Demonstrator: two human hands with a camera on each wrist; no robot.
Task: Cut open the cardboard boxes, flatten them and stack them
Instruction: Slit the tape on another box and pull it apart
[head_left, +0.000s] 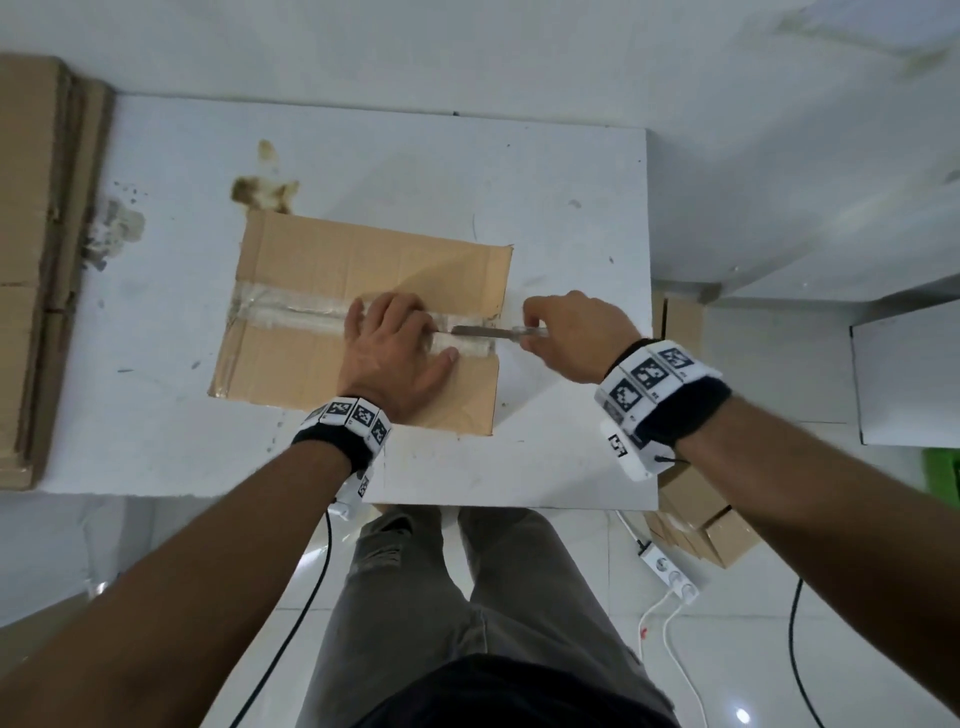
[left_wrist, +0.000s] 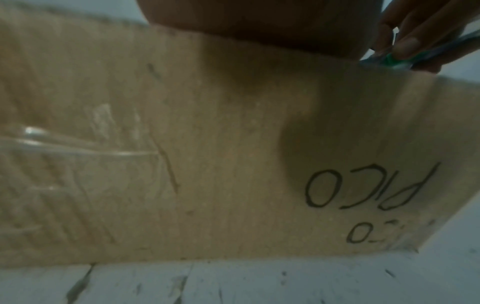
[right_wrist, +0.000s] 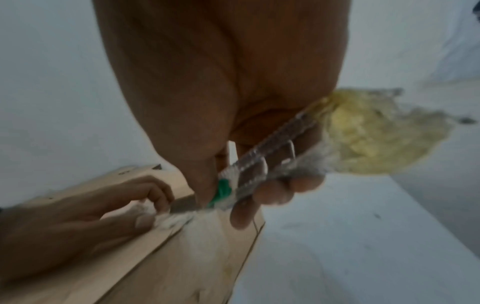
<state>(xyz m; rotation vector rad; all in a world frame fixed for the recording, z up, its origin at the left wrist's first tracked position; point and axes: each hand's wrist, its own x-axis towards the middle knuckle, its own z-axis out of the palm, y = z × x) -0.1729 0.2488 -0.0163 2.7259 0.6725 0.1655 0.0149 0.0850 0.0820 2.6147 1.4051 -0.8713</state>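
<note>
Box: we have one cardboard box (head_left: 363, 322) lying near the middle of the white surface (head_left: 571, 208), its taped seam (head_left: 291, 312) running left to right across the top.
Left hand: our left hand (head_left: 400, 353) lies flat on the box over the seam, fingers spread and straight, gripping nothing. We judge it is there to pin the box against the pull of the blade.
Right hand: our right hand (head_left: 571, 332) sits just off the right edge of the box, fingers curled round the handle of a utility knife (head_left: 493, 331).
Knife: the blade points left along the seam, its tip close to the left fingers. The right wrist view shows a clear handle with a green slider (right_wrist: 221, 191).
Why this hold: we judge the low, nearly flat blade angle follows the tape line, so only tape is slit.
Arm pose: both forearms reach forward from the near edge; the right wrist is bent inward to line the knife with the seam.
Risk: the blade tip sits very near the left fingers; we judge that hand should shift off the seam.
Stack: flattened cardboard (head_left: 31, 260) lies at the far left of the surface.
Waiting: more boxes (head_left: 711, 519) sit on the floor to the right.
</note>
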